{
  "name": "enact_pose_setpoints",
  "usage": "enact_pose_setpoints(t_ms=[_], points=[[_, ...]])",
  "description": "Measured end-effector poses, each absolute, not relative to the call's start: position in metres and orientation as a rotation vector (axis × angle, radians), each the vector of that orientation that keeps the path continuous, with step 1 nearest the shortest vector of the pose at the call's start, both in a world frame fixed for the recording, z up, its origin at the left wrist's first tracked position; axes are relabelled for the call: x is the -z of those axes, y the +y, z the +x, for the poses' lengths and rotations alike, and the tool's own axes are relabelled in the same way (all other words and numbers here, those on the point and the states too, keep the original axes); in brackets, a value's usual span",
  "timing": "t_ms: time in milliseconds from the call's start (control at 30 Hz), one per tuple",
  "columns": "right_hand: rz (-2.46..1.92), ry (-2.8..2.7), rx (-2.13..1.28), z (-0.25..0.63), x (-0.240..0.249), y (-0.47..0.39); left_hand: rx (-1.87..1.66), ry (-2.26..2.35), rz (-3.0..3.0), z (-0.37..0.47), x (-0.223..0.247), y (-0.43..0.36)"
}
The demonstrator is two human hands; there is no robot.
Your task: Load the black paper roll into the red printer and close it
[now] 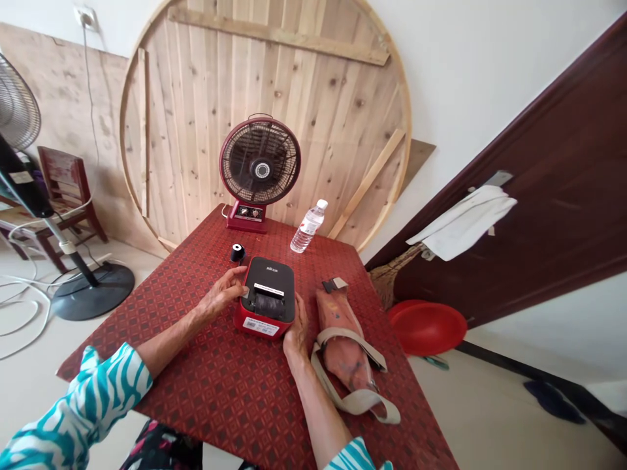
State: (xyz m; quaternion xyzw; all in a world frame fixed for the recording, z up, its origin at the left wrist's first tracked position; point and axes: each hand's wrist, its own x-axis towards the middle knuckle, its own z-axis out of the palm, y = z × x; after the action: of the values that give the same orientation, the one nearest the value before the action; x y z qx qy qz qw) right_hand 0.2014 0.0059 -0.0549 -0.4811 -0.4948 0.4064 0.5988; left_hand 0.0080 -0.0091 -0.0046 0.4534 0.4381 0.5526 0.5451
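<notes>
A small red and black label printer (272,274) sits on the table with a white label on its near red side. Dark material and a white strip show at the slot in its top. My left hand (229,287) grips its left edge, fingers bent against the side and the thumb near the top. Against the opposite side, my right hand (297,331) is cupped, some of its fingers hidden behind the casing. Just beyond my left hand stands a small black roll (238,252) with a white core.
On the red patterned table (220,385) are a red fan (260,171), a water bottle (308,227) and, right of my right hand, an orange-brown pouch (343,339) with a beige strap. A red basin (427,328) is beyond the right edge; a standing fan (91,287) is at left.
</notes>
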Motion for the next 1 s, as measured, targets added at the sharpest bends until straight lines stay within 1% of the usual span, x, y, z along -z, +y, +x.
enact_pose_setpoints(t_ms=[233,567,1000], points=[[-1.163,-1.097,-0.965,0.2,0.047,0.004,-1.279,0.98,1.01,0.005,0.009,-0.003],[-1.176,-1.105,-0.953,0.2,0.047,0.002,-1.285,0.958,1.005,0.006,0.002,-0.008],[-1.15,-1.163,-0.954,0.203,0.051,0.0,-1.27,0.945,1.006,0.003,0.015,0.001]])
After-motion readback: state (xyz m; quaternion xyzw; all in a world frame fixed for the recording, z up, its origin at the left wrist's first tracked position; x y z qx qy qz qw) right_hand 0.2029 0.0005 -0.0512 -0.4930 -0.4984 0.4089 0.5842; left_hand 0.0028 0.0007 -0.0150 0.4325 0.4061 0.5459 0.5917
